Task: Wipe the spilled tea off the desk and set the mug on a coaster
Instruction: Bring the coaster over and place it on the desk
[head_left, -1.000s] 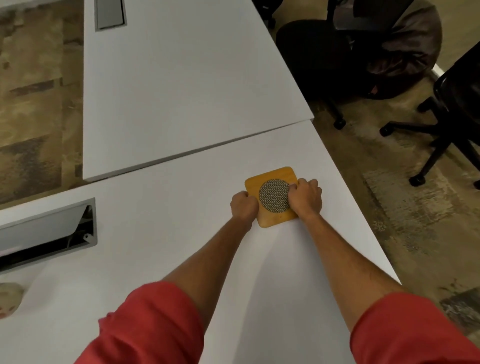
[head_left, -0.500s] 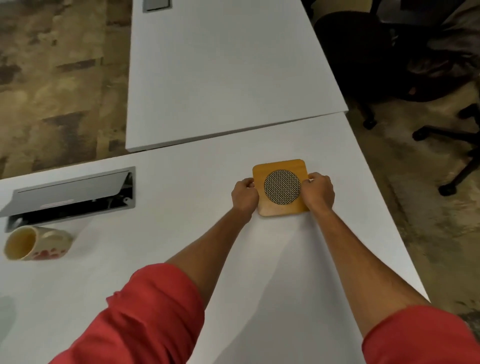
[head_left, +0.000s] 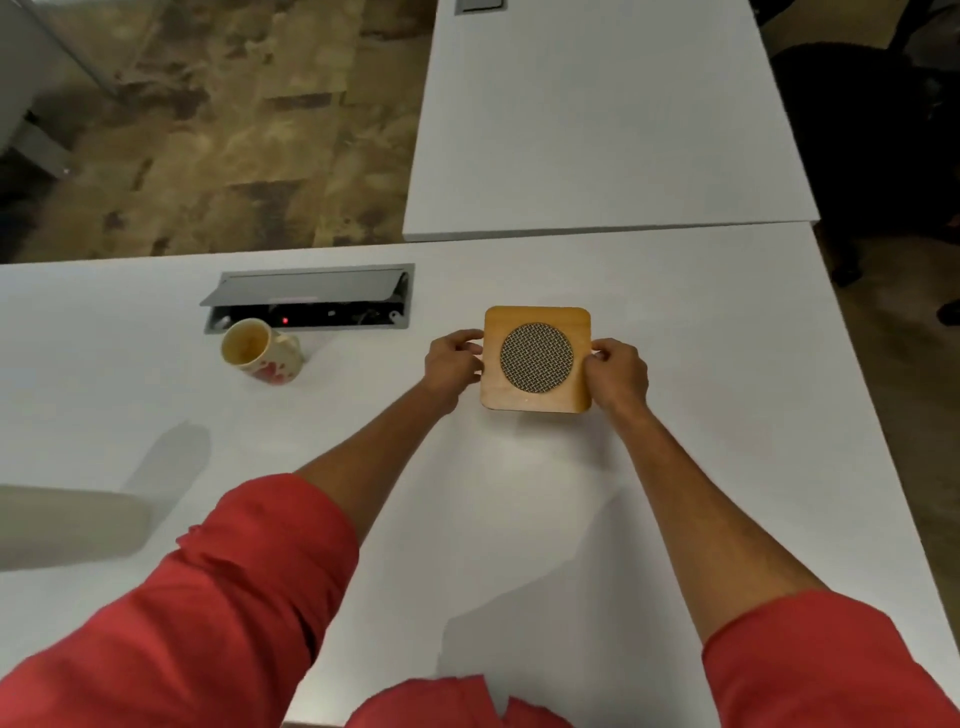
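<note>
A square wooden coaster (head_left: 537, 359) with a round woven centre is on the white desk (head_left: 519, 519). My left hand (head_left: 451, 365) grips its left edge and my right hand (head_left: 616, 375) grips its right edge. A cream mug (head_left: 262, 354) with red flowers lies on its side to the left, its mouth turned toward me, just in front of the cable box. The desk shows no spilled tea that I can make out.
An open grey cable box (head_left: 309, 300) is sunk into the desk behind the mug. A second white desk (head_left: 597, 119) adjoins at the back. A pale blurred object (head_left: 67, 525) lies at the left edge. A dark office chair (head_left: 878, 130) stands at right.
My view has swung left, bringing the mug and cable box fully into sight. Both hands keep hold of the coaster, now squared up to the desk edge.
</note>
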